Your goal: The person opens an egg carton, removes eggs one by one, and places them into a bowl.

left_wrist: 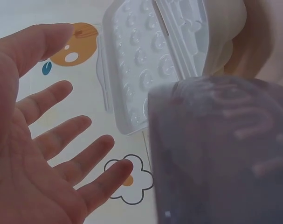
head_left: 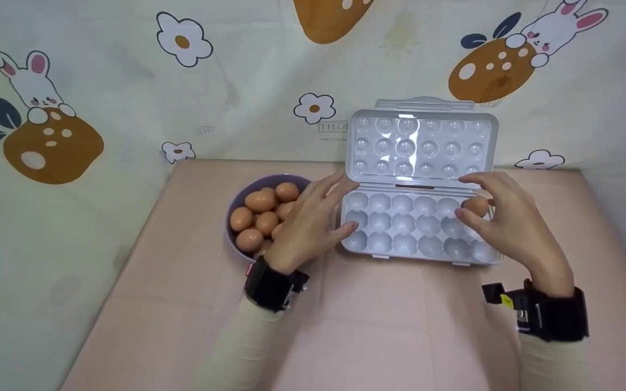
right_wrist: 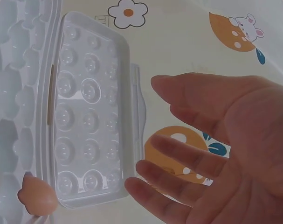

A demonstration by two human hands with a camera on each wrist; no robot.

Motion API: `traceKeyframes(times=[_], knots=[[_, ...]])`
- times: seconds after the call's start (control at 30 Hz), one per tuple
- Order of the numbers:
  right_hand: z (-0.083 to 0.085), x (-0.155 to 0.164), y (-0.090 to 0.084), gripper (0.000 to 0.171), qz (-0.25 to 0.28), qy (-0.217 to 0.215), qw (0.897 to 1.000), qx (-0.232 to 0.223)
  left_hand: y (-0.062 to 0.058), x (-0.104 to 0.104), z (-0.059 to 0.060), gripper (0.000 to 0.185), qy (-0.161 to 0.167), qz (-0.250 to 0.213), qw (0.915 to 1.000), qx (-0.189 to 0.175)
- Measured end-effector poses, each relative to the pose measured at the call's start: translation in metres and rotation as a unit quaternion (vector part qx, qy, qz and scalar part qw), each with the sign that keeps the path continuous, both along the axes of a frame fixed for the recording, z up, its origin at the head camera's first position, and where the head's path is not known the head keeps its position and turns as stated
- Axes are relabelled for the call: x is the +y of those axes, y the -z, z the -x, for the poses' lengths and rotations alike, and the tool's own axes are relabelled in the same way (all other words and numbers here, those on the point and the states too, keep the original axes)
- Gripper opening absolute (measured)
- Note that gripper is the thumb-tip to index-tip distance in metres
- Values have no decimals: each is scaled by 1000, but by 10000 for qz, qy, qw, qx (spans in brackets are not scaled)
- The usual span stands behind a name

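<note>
A lidded plastic egg tray (head_left: 402, 203) lies unfolded, its clear lid (head_left: 421, 144) standing up at the back. One brown egg (head_left: 475, 206) sits in the back right cup; the right wrist view shows this egg (right_wrist: 38, 197) too. My right hand (head_left: 517, 222) is around that egg with thumb and fingers spread, and in its wrist view the palm (right_wrist: 230, 154) holds nothing. Over the right side of a purple bowl (head_left: 228, 231) of brown eggs is my left hand (head_left: 307, 225), fingers extended toward the tray's left edge and gripping nothing. It hides some eggs.
A pinkish cloth (head_left: 373, 326) covers the table. Behind it hangs a pale curtain (head_left: 253, 70) printed with rabbits and flowers. In the left wrist view, the bowl's blurred wall (left_wrist: 220, 158) fills the lower right.
</note>
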State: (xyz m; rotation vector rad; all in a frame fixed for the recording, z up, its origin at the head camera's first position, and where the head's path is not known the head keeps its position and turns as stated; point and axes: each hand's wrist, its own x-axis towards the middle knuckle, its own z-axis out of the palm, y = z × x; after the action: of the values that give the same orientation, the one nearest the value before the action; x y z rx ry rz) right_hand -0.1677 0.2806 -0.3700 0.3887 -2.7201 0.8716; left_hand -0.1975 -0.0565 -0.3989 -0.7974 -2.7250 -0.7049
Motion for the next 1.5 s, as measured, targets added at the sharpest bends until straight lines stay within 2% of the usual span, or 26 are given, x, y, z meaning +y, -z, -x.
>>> traceKeyframes(times=[0.2,0.43,0.7,0.87,1.1,1.23,1.4,1.5], knots=[[16,15,6,55,-526,-13,9978,-402,2,5,-1,64,157,38,9998,132],[43,35,22,50,-1168,-89,9894,-861,4,8,-2,66,248,-36,9997,15],[60,48,43,43,-1423,-353,9796,-1375,4,10,-3,66,294,23,9996,-3],[64,49,49,38,-1520,-276,9790,-1333,3,12,-2,66,340,11,9994,42],[67,44,52,15,-1594,-134,9778,-1356,5,13,-3,64,252,153,9996,-22],[66,45,51,14,-1553,-56,9791,-1310,5,14,-3,63,237,187,9995,-47],[61,44,43,16,-1316,252,9837,-1196,4,13,-2,63,221,129,9997,-61],[55,39,35,19,-1131,381,9893,-843,3,12,-2,63,203,66,9998,-52]])
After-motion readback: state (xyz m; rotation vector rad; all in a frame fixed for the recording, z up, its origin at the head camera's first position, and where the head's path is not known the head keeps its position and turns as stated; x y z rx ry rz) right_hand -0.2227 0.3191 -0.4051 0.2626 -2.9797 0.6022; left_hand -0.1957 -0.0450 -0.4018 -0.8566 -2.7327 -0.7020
